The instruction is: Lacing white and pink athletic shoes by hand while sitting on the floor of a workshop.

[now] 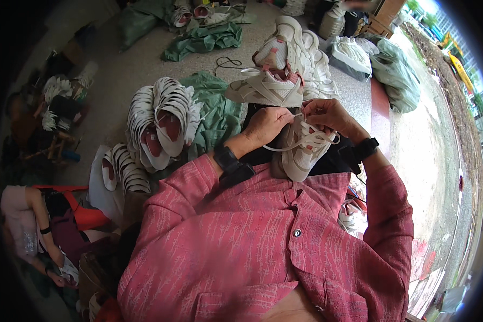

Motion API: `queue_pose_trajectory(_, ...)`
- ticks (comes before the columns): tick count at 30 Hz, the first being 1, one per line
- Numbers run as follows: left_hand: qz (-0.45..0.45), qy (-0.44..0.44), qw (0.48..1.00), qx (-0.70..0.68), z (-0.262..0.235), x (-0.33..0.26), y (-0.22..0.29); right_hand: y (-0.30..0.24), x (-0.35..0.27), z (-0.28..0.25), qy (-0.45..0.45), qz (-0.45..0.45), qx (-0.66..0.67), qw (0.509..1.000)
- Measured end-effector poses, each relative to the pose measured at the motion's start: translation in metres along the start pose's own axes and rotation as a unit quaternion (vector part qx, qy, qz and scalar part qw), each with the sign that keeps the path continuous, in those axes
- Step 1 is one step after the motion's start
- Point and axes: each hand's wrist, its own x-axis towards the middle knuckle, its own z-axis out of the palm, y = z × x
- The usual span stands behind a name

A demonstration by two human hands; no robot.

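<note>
A cream sneaker (297,163) lies in my lap with its toe pointing toward me. Its pale shoelace (276,149) runs through the upper eyelets and hangs in a loose loop to the left. My left hand (269,124) pinches a piece of the lace near the ankle opening. Close beside it, my right hand (330,115) has its fingers bent together at the top eyelets, also on the lace; its fingertips are partly hidden. Just beyond my hands sits another cream sneaker with pink lining (268,88), on its side against a stack of similar shoes (311,59).
Nested shoe uppers (163,121) stand in rows at the left, beside green cloth (214,107). A box of white pieces (351,56) and a pale green sack (394,75) are at the far right. At the lower left another person (37,225) handles a shoe part.
</note>
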Motion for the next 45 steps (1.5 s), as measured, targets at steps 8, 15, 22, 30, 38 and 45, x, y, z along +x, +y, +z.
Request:
queue_pose_trajectory(8,-0.006,0.045,0.999,0.003,0.003,0.002,0.003,-0.005,0.004,0.001,-0.006,-0.019,-0.044,0.999)
queue_pose_trajectory(15,0.002,0.008,0.999,0.037,0.004,0.010,-0.003,0.002,0.008,0.001,-0.008,-0.036,-0.011,0.999)
queue_pose_trajectory(22,-0.080,-0.067,0.988,-0.110,0.001,0.027,-0.006,-0.004,0.003,0.005,0.004,-0.035,-0.025,0.999)
queue_pose_trajectory(30,-0.053,-0.030,0.998,-0.005,0.020,0.060,-0.007,0.007,0.008,0.002,0.015,-0.052,0.023,0.998)
queue_pose_trajectory(38,0.062,-0.113,0.992,-0.002,0.005,0.034,-0.006,0.013,0.006,0.003,0.027,-0.062,0.045,0.997)
queue_pose_trajectory(45,0.110,-0.109,0.965,0.211,0.043,0.076,-0.050,0.010,0.011,0.008,0.054,-0.021,0.009,0.998)
